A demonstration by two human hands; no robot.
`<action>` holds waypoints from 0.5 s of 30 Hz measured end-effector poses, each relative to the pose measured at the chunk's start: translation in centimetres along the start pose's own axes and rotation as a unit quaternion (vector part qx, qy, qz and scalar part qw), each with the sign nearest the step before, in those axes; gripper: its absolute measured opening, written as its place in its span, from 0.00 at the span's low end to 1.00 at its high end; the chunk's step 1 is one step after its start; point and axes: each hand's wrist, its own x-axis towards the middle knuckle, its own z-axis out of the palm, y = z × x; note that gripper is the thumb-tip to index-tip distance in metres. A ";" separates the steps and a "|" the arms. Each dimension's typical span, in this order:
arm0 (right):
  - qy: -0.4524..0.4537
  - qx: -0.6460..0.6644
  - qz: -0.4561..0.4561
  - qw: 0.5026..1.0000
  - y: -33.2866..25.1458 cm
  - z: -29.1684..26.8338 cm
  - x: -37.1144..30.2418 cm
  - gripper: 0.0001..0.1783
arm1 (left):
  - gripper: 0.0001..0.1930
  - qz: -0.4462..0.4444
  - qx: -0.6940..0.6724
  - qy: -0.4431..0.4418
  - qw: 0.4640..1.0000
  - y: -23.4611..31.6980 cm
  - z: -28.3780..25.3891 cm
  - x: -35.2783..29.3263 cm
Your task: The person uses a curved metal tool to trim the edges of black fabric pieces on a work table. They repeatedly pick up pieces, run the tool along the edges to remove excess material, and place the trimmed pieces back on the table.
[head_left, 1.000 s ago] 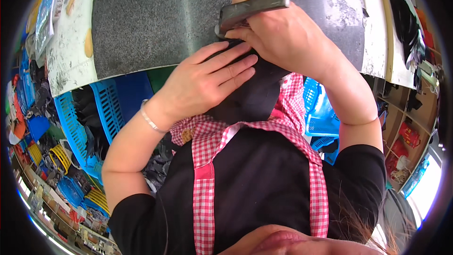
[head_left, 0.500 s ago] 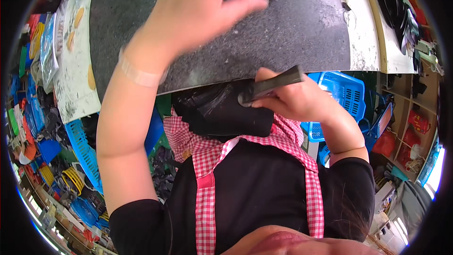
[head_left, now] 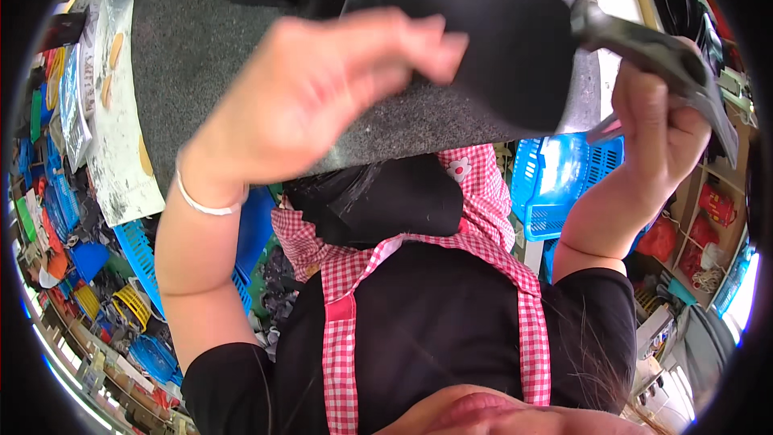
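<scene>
One left hand and one right hand; one hammer at the right; one large black sheet left of it; three tan pieces along the left edge; one dark mat; at least two blue baskets, one left, one right; one bracelet; one checked apron with two straps and one visible white flower. Overlapping black pieces, near on the lap, cannot be counted.

Open brown shelves stand at right, near bright light (almost glaring white).
</scene>
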 end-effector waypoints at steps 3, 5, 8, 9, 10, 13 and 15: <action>-0.255 -0.102 -0.015 0.961 1.6 0.9 0.9 0.10 | 0.09 -0.062 0.131 -0.082 0.986 -2.6 2.2 -5.1; -0.338 -0.143 -0.054 0.929 3.0 2.7 1.2 0.10 | 0.09 -0.046 0.152 -0.087 0.983 -2.9 2.6 -5.9; -0.288 -0.194 -0.121 0.930 4.7 5.4 3.0 0.09 | 0.09 -0.051 0.137 -0.110 0.983 -2.8 1.5 -5.7; -0.265 -0.232 -0.118 0.928 5.0 6.1 3.9 0.09 | 0.09 -0.052 0.133 -0.116 0.983 -2.8 1.3 -5.7; -0.287 -0.197 -0.149 0.926 4.9 7.3 4.5 0.11 | 0.08 -0.054 0.129 -0.123 0.982 -2.7 1.0 -5.7; -0.343 -0.231 -0.276 0.867 5.8 9.7 6.3 0.16 | 0.09 -0.051 0.130 -0.131 0.982 -2.1 0.3 -5.8; -0.303 -0.359 -0.311 0.826 5.5 11.3 5.8 0.18 | 0.09 -0.059 0.117 -0.121 0.984 -1.7 0.4 -6.3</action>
